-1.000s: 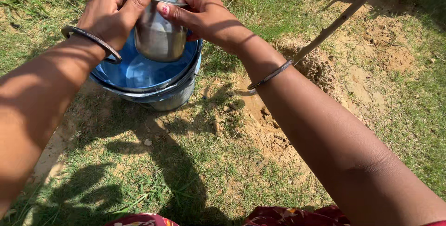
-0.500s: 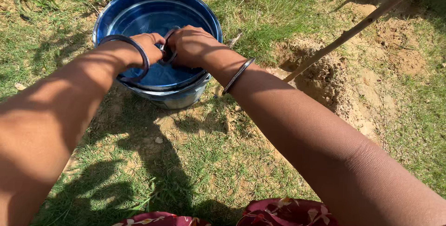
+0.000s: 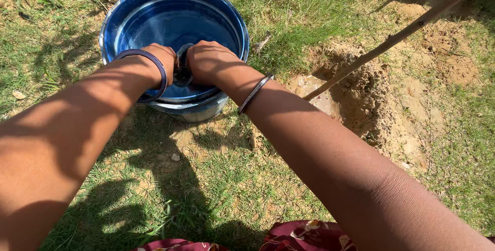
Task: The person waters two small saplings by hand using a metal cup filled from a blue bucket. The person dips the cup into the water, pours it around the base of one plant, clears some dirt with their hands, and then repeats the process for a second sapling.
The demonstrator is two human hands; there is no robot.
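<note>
both hands [image 3: 191, 65] gripping steel cup [image 3: 183, 70], blue bucket [image 3: 111, 21]

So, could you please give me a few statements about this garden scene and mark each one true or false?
1. Both hands, left hand and right hand, are down inside the round blue plastic bucket. True.
2. The bucket is dry. False: it holds water.
3. The small steel cup sits on the grass. False: it is between the two hands, inside the bucket.
4. A thin bare stick rises slanting out of a dug hollow of sandy soil to the right of the bucket. True.
5. Each wrist wears a bangle. True.
</note>
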